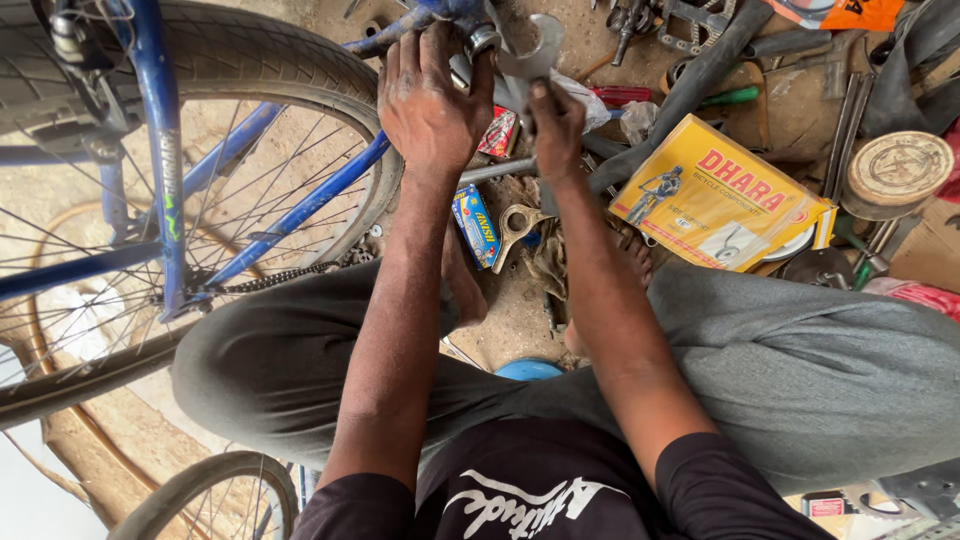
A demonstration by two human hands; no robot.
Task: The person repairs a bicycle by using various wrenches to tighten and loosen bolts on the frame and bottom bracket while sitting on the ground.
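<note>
1. Gripping the chromed metal fitting [482, 42] at the junction of the blue steel bicycle frame [300, 210], the left hand [430, 100] has its fingers [484, 72] curled tight around it.
2. The right hand [555, 125] pinches the handle of a flat grey steel spanner [532, 52], whose open jaw sits just beside the fitting.
3. The step appears to be turning that fitting; the next move likely calls for seating the jaw squarely before levering.
4. A yellow cardboard box [715, 195] and a black-tyred spoked wheel [250, 70] lie on the dirt floor [515, 320].
</note>
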